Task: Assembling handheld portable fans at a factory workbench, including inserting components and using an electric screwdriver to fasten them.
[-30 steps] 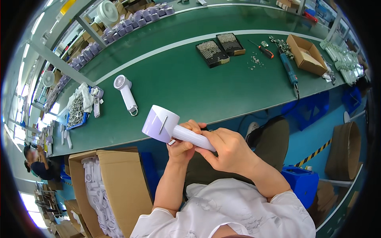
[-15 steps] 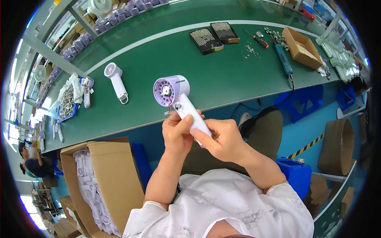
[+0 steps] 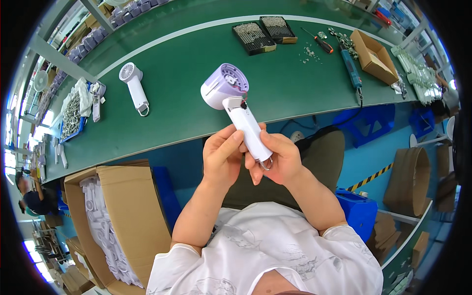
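Observation:
A white and lilac handheld fan (image 3: 246, 120) is held in front of me near the bench's front edge. Its round head, with the lilac inside and some wiring showing, tilts toward the upper left. My left hand (image 3: 222, 155) grips the handle from the left, thumb on top. My right hand (image 3: 281, 156) closes on the lower handle from the right, by a metal loop (image 3: 267, 163) at its end. Some fingertips are hidden behind the handle. A second handheld fan (image 3: 134, 87) lies on the green bench to the left.
Two black trays of screws (image 3: 253, 38) lie at the bench's back. Right of them are a screwdriver (image 3: 319, 42), a teal electric screwdriver (image 3: 350, 69) and a cardboard box (image 3: 374, 56). A blue tray of metal loops (image 3: 72, 118) sits left; a carton of white parts (image 3: 132, 216) stands below.
The fan has been turned over, so its head now faces the other way and the metal loop shows. Both hands have shifted their grip along the handle.

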Demonstrator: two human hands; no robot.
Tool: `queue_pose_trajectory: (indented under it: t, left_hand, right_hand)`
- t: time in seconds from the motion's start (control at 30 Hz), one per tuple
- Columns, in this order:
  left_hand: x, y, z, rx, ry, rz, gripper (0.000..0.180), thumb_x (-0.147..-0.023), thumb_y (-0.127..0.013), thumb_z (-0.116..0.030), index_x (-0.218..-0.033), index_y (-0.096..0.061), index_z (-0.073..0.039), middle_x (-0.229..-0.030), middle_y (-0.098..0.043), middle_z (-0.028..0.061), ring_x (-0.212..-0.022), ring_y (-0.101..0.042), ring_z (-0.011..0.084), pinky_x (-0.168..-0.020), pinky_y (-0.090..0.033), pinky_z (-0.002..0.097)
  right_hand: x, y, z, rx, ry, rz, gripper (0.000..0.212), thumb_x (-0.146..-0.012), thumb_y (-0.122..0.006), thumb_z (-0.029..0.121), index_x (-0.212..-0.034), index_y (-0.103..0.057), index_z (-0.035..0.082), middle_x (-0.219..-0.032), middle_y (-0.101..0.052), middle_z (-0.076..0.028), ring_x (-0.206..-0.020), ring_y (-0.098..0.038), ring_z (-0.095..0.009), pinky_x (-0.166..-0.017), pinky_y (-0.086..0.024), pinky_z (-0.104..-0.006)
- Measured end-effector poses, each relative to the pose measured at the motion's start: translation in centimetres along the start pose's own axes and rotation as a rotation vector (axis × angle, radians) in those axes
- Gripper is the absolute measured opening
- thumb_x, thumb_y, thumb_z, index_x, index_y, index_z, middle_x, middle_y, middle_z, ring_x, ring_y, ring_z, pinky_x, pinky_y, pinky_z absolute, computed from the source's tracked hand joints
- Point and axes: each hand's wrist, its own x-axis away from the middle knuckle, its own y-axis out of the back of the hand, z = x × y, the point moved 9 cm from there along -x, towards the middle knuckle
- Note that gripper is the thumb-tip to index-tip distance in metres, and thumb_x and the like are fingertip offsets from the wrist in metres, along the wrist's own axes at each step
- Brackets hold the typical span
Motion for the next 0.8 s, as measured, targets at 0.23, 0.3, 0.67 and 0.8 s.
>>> queue_pose_trajectory:
  t: [0.23, 0.3, 0.67, 0.8]
  left_hand:
    - [-1.2, -0.8, 1.7, 0.208, -0.066, 0.242, 0.05, -0.098, -0.063, -0.017, -0.136, -0.052, 0.011, -0.12, -0.067, 0.0259, -0.115, -0.066, 0.0342, -0.099, -0.054, 0.0456]
    - [-1.3, -0.3, 2.3, 0.241, -0.06, 0.265, 0.047, -0.097, -0.065, -0.017, -0.134, -0.054, 0.01, -0.119, -0.067, 0.0266, -0.117, -0.065, 0.0373, -0.1, -0.054, 0.0473]
    - [-2.4, 1.5, 0.1, 0.132, -0.245, 0.256, 0.048, -0.088, -0.079, -0.029, -0.12, -0.063, 0.003, -0.103, -0.073, 0.0218, -0.099, -0.072, 0.0345, -0.103, -0.051, 0.0579]
    - [-2.8, 2.7, -1.1, 0.028, -0.233, 0.166, 0.061, -0.083, -0.083, -0.046, -0.117, -0.06, -0.001, -0.102, -0.07, 0.0099, -0.094, -0.069, 0.0241, -0.105, -0.05, 0.0556]
  right_hand:
    - [0.1, -1.4, -1.4, -0.435, 0.001, 0.42, 0.057, -0.11, -0.031, 0.038, -0.122, -0.057, -0.012, -0.086, -0.07, -0.019, -0.058, -0.068, -0.026, -0.049, -0.058, -0.0402]
    - [0.3, -1.9, -1.8, -0.519, -0.046, 0.479, 0.058, -0.11, -0.031, 0.039, -0.122, -0.056, -0.012, -0.086, -0.069, -0.02, -0.06, -0.069, -0.027, -0.05, -0.059, -0.0412]
    - [0.2, -1.3, 1.2, 0.266, 0.022, 0.033, 0.051, -0.112, -0.035, 0.031, -0.107, -0.066, -0.009, -0.093, -0.073, -0.021, -0.071, -0.073, -0.027, -0.064, -0.062, -0.0357]
    - [0.6, -2.2, 4.7, 0.731, 0.277, -0.121, 0.031, -0.104, -0.058, 0.021, -0.104, -0.069, -0.007, -0.089, -0.073, -0.014, -0.072, -0.071, -0.017, -0.064, -0.057, -0.0287]
